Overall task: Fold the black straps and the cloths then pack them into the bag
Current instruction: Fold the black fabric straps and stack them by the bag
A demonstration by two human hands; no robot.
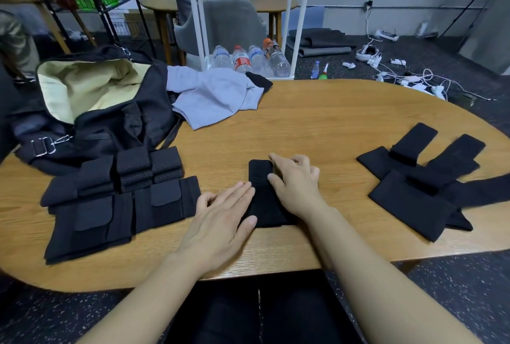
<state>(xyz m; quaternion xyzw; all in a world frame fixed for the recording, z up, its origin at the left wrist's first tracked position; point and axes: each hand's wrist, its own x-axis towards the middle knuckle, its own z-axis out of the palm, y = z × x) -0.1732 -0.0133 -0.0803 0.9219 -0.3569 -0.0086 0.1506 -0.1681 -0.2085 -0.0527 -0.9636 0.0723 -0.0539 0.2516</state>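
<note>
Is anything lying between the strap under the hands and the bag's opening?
Yes. The folded strap sits mid-table under both hands, left hand and right hand. The stack of folded straps lies on the table between it and the open bag. Carried over that stack, nothing visible blocks the mouth.

A black folded strap point(263, 194) is lying under both hands; left of them, black perforated straps point(143, 169) are sitting before a black, cream-lined bag point(91, 100).

We see no legible text anywhere; the red label on one water bottle point(241, 61) is too blurred to read.
</note>
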